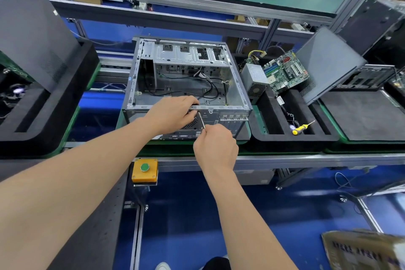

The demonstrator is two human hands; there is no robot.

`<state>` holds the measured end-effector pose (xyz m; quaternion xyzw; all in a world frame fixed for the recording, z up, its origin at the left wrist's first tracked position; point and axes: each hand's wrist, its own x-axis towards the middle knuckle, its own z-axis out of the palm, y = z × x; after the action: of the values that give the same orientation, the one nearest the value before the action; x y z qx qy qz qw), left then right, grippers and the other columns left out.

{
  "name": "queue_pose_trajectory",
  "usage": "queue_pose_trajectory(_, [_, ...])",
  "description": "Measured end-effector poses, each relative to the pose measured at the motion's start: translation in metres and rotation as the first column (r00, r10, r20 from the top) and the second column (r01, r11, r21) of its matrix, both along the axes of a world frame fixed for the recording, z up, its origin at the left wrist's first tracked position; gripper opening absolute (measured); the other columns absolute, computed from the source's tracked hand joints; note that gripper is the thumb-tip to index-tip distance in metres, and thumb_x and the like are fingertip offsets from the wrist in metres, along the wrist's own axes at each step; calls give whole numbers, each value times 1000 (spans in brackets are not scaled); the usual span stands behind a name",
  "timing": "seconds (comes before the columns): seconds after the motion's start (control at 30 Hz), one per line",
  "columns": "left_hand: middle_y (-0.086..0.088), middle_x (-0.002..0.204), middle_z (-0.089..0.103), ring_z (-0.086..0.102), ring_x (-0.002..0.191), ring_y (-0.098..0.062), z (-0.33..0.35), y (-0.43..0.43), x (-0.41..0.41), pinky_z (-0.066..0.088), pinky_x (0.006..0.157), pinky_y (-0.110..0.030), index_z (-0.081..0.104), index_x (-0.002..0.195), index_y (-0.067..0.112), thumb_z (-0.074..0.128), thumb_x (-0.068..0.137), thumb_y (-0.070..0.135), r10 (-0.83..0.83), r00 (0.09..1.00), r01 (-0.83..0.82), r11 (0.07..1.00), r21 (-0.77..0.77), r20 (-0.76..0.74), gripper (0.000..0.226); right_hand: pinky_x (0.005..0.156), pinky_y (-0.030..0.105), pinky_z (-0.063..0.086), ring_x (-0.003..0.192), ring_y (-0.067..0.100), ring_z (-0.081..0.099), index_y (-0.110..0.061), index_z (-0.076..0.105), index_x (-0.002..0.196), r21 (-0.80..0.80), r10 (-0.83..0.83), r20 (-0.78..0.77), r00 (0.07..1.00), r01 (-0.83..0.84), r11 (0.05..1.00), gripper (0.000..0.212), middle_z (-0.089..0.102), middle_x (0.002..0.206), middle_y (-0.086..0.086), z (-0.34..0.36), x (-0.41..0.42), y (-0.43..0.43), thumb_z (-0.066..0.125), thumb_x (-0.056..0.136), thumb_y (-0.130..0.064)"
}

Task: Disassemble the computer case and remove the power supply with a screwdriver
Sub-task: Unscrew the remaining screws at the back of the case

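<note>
Gripping the case (186,76) rim on the bench, left hand (173,114) steadies; right hand (215,144) pinches the screwdriver (202,121) at the rear panel. Sheet metal looks stiff, sharp-edged; hold by the frame.

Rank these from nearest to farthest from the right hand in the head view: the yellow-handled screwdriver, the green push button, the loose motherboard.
From the right hand:
1. Green push button, on its yellow box, below and to the left.
2. Yellow-handled screwdriver, lying in the black foam tray to the right.
3. Loose motherboard, propped up at the back right, beyond the tray.
</note>
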<state>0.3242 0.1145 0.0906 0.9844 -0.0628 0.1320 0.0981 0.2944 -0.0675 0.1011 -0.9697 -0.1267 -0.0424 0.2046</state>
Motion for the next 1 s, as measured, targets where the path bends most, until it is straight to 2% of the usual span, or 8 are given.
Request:
queue_pose_trajectory(0.13, [7,109,67,54,77,-11,1,-1,0,37,63,-31,52,127,24,40,104,40,9,1000,-9,1000,-23,-9,30,53,29,35,53,22,42,-6,61,72,365,9,-239,971,81,927,31,56,63,2,-6,7,-5,53,97,-22])
queue_pose_trajectory(0.27, [8,108,67,51,76,-10,3,-1,-1,38,64,-31,53,125,25,42,103,40,18,1000,-18,999,-40,-12,28,46,28,40,47,15,45,-3,79,99,611,298,-765,571,495,618,34,67,72,3,2,22,-13,49,101,-19])
queue_pose_trajectory(0.37, [7,111,67,60,83,-15,2,-3,-1,39,65,-32,53,125,24,43,104,40,16,1000,-16,999,-31,-2,28,48,26,45,53,12,48,3,72,113,682,568,-718,402,570,458,28,61,73,3,2,26,-23,50,106,-15])
queue_pose_trajectory(0.63, [3,120,67,65,97,-20,3,-3,0,48,70,-35,52,130,21,40,105,41,22,1000,-21,1000,12,-8,34,29,19,29,33,7,37,-5,61,95,536,822,-497,279,843,38,23,47,68,-1,-9,16,-17,48,108,-18])
queue_pose_trajectory(0.73, [2,122,67,65,98,-21,4,-5,-1,48,69,-36,51,132,21,38,105,40,28,1000,-28,999,28,-8,35,33,22,30,35,11,37,-3,65,101,679,669,-620,410,708,195,18,54,71,2,-8,14,-15,54,105,-16])
queue_pose_trajectory(0.83, [2,124,66,66,98,-21,5,-5,-2,49,69,-36,49,135,20,37,106,40,26,1000,-26,998,48,-15,37,40,25,33,38,17,45,-9,73,88,700,296,-574,763,270,661,21,62,68,1,-3,15,-18,57,98,-18])
queue_pose_trajectory(0.9, [2,125,66,66,97,-20,4,-6,-2,48,67,-35,49,136,20,36,107,40,26,1000,-26,997,67,-8,38,51,27,35,45,18,47,-14,60,71,374,118,-265,957,-11,927,30,56,61,0,-2,11,-13,56,100,-22])
queue_pose_trajectory(1.0, [2,125,66,66,96,-21,3,-6,-2,41,64,-33,48,136,19,35,107,39,30,1000,-30,997,76,4,38,58,32,33,59,24,49,-18,52,73,38,-16,25,1000,15,999,31,52,68,-3,-7,0,1,55,102,-28])
